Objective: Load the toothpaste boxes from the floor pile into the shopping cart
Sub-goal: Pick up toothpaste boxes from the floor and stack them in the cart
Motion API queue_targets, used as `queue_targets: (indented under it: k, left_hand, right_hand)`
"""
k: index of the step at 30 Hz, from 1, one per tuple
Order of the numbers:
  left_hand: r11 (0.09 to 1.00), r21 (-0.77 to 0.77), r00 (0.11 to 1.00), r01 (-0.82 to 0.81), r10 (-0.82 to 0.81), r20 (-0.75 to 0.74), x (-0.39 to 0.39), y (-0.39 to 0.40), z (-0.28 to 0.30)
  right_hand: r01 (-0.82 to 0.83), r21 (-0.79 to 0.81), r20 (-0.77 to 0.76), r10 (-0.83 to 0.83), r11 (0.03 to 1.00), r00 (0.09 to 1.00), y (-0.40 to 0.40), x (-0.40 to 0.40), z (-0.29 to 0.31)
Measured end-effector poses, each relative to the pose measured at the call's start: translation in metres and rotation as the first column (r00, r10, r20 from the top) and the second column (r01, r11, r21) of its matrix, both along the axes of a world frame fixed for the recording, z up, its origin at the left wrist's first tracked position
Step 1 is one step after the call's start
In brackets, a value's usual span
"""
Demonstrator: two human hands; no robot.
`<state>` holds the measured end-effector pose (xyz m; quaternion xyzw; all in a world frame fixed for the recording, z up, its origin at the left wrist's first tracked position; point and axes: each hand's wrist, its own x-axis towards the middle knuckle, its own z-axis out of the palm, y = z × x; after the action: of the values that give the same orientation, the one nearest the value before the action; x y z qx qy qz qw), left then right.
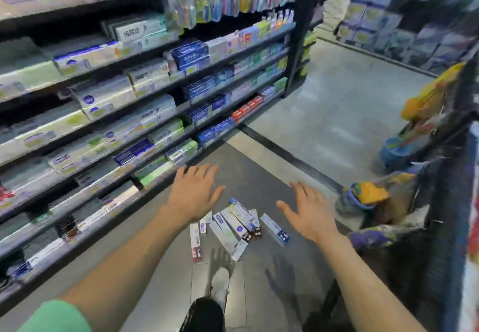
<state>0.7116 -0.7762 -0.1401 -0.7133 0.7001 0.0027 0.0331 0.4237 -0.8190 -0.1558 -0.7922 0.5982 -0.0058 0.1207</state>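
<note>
Toothpaste boxes [234, 224] lie heaped on the floor beside the shopping cart [438, 202], none visibly loaded yet. Left hand [193, 193] and right hand [308, 213] hover above the heap, fingers spread, holding nothing.

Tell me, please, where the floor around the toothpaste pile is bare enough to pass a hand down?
Bare grey floor lies beyond the pile of boxes, up to the dark strip, and between pile and shelf base on the left. It is crowded to the right by the cart, and near the shoe.
</note>
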Motion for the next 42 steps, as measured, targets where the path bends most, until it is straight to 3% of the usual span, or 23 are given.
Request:
queue_targets:
  k: [8,14,18,28,32,37,42]
  left_hand:
    - [0.981,0.089,0.985,0.173,-0.173,-0.012,-0.009,-0.133,-0.058]
    - [0.957,0.134,0.967,0.256,-0.255,-0.018,-0.023,-0.194,-0.142]
    - [0.95,0.152,0.962,0.273,-0.274,-0.017,-0.037,-0.228,-0.247]
    - [0.938,0.179,0.954,0.298,-0.296,-0.04,-0.061,-0.275,-0.622]
    - [0.937,0.12,0.944,0.327,-0.32,-0.078,-0.058,-0.279,-0.741]
    - [0.94,0.074,0.939,0.334,-0.326,-0.109,-0.057,-0.285,-0.827]
    - [0.929,0.09,0.931,0.359,-0.35,-0.099,-0.048,-0.283,-0.841]
  right_hand:
    - [0.145,0.026,-0.074,-0.143,0.989,0.987,-0.085,-0.015,-0.04]
    - [0.197,0.097,-0.082,-0.189,0.976,0.979,-0.137,-0.027,-0.122]
    - [0.203,0.117,-0.111,-0.19,0.972,0.975,-0.165,-0.034,-0.229]
    - [0.167,0.129,-0.087,-0.156,0.977,0.984,-0.212,-0.049,-0.589]
    - [0.136,0.129,-0.104,-0.123,0.982,0.987,-0.219,-0.066,-0.708]
    - [0.139,0.112,-0.068,-0.132,0.984,0.989,-0.226,-0.081,-0.804]
    - [0.165,0.132,-0.026,-0.163,0.977,0.986,-0.227,-0.078,-0.838]
